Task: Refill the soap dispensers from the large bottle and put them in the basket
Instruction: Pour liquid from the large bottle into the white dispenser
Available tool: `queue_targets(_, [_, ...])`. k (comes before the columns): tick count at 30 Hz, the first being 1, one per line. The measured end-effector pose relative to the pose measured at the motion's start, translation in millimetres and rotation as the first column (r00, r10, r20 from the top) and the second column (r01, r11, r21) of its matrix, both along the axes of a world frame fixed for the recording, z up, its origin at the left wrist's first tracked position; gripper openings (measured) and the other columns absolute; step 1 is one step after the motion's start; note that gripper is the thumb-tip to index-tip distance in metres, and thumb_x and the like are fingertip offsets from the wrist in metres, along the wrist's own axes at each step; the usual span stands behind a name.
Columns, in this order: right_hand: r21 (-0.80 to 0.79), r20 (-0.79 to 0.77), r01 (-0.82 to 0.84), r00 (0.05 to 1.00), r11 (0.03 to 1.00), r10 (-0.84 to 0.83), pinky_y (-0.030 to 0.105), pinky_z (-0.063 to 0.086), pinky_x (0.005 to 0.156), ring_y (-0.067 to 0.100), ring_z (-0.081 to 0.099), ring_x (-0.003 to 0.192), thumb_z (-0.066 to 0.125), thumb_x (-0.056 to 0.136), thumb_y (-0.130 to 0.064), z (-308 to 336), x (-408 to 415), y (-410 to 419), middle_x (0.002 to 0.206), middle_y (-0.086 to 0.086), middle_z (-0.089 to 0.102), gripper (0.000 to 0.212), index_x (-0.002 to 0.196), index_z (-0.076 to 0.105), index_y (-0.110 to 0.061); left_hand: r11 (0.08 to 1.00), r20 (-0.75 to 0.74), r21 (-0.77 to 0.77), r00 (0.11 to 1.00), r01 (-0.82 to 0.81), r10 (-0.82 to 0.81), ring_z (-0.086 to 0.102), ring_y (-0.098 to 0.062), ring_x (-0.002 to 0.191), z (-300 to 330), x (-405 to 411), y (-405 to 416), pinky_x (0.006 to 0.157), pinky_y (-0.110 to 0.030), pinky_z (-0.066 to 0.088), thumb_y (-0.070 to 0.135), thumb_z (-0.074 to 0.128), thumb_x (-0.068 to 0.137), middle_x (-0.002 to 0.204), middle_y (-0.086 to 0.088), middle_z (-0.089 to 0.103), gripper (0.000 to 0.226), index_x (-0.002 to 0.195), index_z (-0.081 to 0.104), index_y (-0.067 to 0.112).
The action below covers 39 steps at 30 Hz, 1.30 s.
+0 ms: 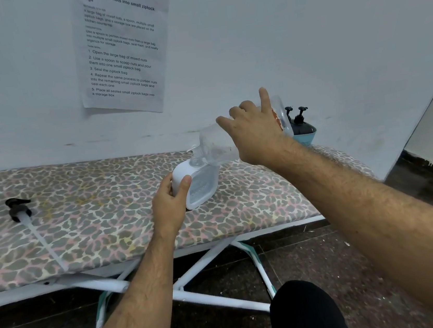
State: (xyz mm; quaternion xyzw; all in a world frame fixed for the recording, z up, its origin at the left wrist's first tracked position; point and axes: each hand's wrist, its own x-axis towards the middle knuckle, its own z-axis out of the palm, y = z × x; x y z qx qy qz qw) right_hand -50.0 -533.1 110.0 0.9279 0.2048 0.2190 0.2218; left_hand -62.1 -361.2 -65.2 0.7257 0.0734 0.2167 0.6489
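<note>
The left hand (169, 199) grips the white soap dispenser (197, 184) mid-worktop (92, 206). The right hand (254, 134) curls round the tilted large bottle (215, 142), its mouth at the dispenser's opening. The basket (306, 135) sits far right; open worktop stretches left.

A clear large bottle (215, 143) tilts, mouth down, onto an uncapped white dispenser (197, 184). Black-pumped dispensers (299, 123) stand in a teal basket (306, 137).
</note>
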Motion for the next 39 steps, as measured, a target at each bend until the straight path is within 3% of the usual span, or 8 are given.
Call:
queue_targets(4, [0.007, 0.008, -0.004, 1.0, 1.0, 0.004, 0.067, -0.001, 0.115, 0.031, 0.039, 0.135, 0.065, 0.082, -0.014, -1.5, 1.9, 0.7, 0.135, 0.006, 0.051, 0.064, 0.141, 0.041, -0.024, 1.0, 0.007, 0.008, 1.0, 0.007, -0.007, 0.068, -0.015, 0.097, -0.6, 0.8, -0.1, 0.083, -0.049, 0.059, 0.047, 0.063, 0.092, 0.102, 0.016, 0.066, 0.026, 0.116, 0.054, 0.041])
queue_targets(17, [0.002, 0.018, 0.001, 1.0, 1.0, -0.001, 0.066, -0.004, 0.115, 0.032, 0.03, 0.141, 0.067, 0.083, -0.015, -0.9, 2.3, 1.7, 0.144, 0.011, 0.043, 0.067, 0.143, 0.039, -0.024, 1.0, 0.01, 0.005, 1.0, 0.01, -0.01, 0.068, -0.016, 0.096, -1.5, 1.3, -0.1, 0.082, -0.05, 0.059, 0.047, 0.063, 0.092, 0.101, 0.016, 0.066, 0.026, 0.115, 0.054, 0.041])
queue_targets(22, [0.002, 0.031, -0.005, 1.0, 1.0, 0.005, 0.065, -0.005, 0.116, 0.033, 0.028, 0.142, 0.065, 0.084, -0.012, -0.8, 1.4, 2.7, 0.144, 0.012, 0.042, 0.066, 0.144, 0.039, -0.023, 1.0, 0.015, -0.001, 1.0, 0.017, -0.017, 0.069, -0.015, 0.096, -2.3, 0.7, 1.1, 0.08, -0.052, 0.06, 0.063, 0.061, 0.082, 0.102, 0.016, 0.067, 0.036, 0.112, 0.055, 0.046])
queue_targets(28, [0.009, 0.036, -0.019, 0.999, 1.0, 0.019, 0.064, -0.006, 0.116, 0.031, 0.029, 0.142, 0.064, 0.085, -0.01, -0.9, 1.5, 3.2, 0.141, 0.01, 0.045, 0.065, 0.144, 0.039, -0.022, 1.0, 0.009, 0.0, 1.0, 0.011, -0.011, 0.068, -0.015, 0.099, -2.0, 1.7, 1.0, 0.083, -0.05, 0.059, 0.054, 0.063, 0.089, 0.105, 0.016, 0.067, 0.032, 0.117, 0.056, 0.042])
queue_targets(34, [0.012, 0.034, -0.011, 0.999, 1.0, 0.011, 0.064, -0.005, 0.116, 0.032, 0.025, 0.144, 0.064, 0.084, -0.01, -0.2, 1.2, 4.8, 0.144, 0.012, 0.041, 0.066, 0.144, 0.039, -0.022, 1.0, 0.0, -0.008, 1.0, 0.005, -0.005, 0.068, -0.014, 0.099, -1.6, 0.3, 1.0, 0.082, -0.05, 0.06, 0.051, 0.063, 0.09, 0.105, 0.015, 0.067, 0.044, 0.128, 0.058, 0.031])
queue_targets(39, [0.01, 0.032, -0.008, 0.999, 1.0, 0.007, 0.063, -0.006, 0.116, 0.033, 0.022, 0.146, 0.065, 0.084, -0.01, 0.1, 2.2, 5.6, 0.148, 0.011, 0.039, 0.069, 0.146, 0.037, -0.022, 1.0, 0.002, -0.011, 1.0, 0.013, -0.013, 0.068, -0.015, 0.098, -1.7, 0.7, 0.9, 0.08, -0.051, 0.06, 0.058, 0.063, 0.086, 0.105, 0.014, 0.067, 0.043, 0.124, 0.058, 0.038])
